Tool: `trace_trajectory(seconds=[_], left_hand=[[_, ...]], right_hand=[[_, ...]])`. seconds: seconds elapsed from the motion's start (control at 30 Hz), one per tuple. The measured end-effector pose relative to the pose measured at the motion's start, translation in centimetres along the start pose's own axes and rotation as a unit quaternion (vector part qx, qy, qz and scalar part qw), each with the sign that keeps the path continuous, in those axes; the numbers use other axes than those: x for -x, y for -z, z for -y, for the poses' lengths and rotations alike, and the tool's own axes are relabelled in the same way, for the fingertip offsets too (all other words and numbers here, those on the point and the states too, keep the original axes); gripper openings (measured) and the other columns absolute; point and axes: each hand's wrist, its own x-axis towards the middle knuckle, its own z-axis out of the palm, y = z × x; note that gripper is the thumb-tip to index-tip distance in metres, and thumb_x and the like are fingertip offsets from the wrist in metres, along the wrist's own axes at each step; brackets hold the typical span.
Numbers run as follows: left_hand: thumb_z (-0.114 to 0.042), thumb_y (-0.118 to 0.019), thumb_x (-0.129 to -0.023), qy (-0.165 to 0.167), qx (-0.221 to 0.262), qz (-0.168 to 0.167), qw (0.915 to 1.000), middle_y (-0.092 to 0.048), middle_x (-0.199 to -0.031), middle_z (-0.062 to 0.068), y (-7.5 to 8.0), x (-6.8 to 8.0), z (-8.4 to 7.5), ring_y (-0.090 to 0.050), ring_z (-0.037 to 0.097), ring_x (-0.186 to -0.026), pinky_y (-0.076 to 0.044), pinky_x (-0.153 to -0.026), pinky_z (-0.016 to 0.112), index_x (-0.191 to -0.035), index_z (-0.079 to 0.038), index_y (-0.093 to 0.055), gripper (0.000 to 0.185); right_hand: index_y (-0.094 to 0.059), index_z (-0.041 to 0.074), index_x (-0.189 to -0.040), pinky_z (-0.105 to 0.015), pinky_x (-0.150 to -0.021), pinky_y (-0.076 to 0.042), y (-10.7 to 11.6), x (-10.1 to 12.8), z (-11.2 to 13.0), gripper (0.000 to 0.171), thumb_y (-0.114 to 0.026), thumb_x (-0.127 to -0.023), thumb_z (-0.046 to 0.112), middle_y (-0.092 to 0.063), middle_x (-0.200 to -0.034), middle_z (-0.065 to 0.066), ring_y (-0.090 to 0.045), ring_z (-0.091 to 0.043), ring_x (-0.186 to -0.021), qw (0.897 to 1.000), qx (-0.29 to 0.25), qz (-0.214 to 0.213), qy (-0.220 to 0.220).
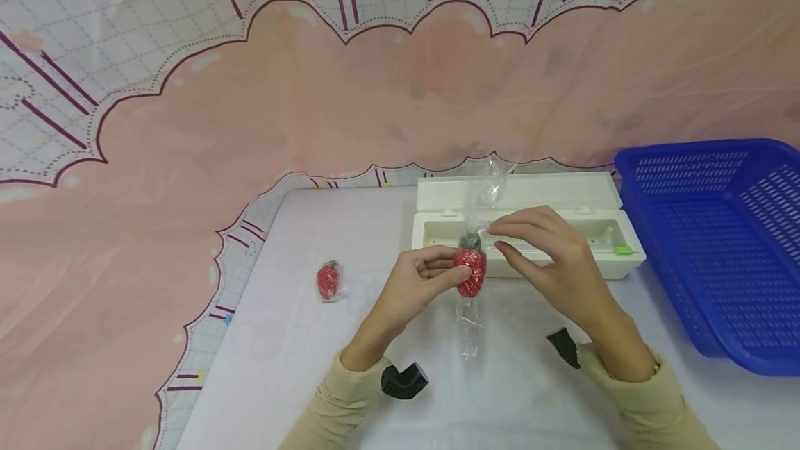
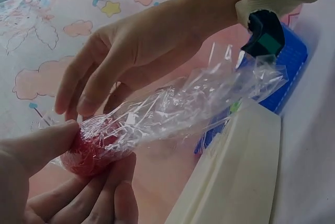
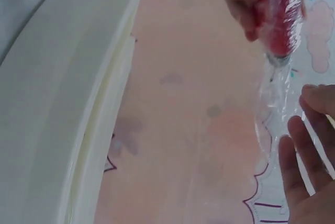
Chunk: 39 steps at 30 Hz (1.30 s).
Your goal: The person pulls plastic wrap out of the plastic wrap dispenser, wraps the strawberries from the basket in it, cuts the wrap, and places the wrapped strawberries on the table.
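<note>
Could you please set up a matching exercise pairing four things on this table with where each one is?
Things:
1. wrapped strawberry
2. second strawberry
3. blue basket
4. white dispenser box

Places:
a. far right of the table
b. lying alone to the left of the hands
c. pinched in the left hand
d. open, behind the hands

Pairs: 1-c, 2-b, 3-a, 4-d

Soft, even light with faint shadows; head view bends at its edges, both wrist views blur close up.
</note>
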Motion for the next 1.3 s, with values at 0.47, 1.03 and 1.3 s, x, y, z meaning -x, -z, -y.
trace_trajectory(seconds=[0.47, 1.03, 1.3], left_hand=[[-0.014, -0.071, -0.092, -0.002, -0.027, 0.039, 0.9989, -0.071, -0.114, 0.018, 0.0, 0.2, -0.1, -0.072, 0.018, -0.099, -0.057, -0.088, 0.032, -0.121, 0.004, -0.067, 0.034], [-0.009, -0.071, -0.092, -0.016, -0.073, 0.072, 0.9946, -0.069, -0.115, 0.018, 0.5, 0.3, -0.4, -0.067, 0.015, -0.100, -0.056, -0.089, 0.029, -0.124, 0.004, -0.064, 0.036], [-0.005, -0.072, -0.089, -0.043, -0.081, 0.061, 0.9940, -0.069, -0.116, 0.018, 0.3, 0.4, -0.2, -0.066, 0.014, -0.100, -0.054, -0.093, 0.029, -0.124, 0.004, -0.063, 0.037]], right_hand=[[-0.071, 0.018, -0.124, -0.034, -0.113, -0.032, -0.2, 0.0, -0.9, 0.027, -0.063, -0.098, 0.017, -0.067, -0.130, 0.000, -0.049, -0.032, -0.132, 0.986, 0.114, 0.067, 0.097], [-0.075, 0.010, -0.114, -0.017, -0.096, -0.046, -1.2, 1.0, -1.7, 0.046, -0.080, -0.072, -0.008, -0.074, -0.105, -0.004, -0.064, -0.024, -0.104, 0.992, 0.093, 0.075, 0.036], [-0.075, 0.005, -0.111, -0.006, -0.093, -0.043, -1.9, 1.3, -1.5, 0.041, -0.074, -0.076, -0.017, -0.074, -0.106, -0.008, -0.070, -0.026, -0.099, 0.996, 0.024, 0.054, -0.065]])
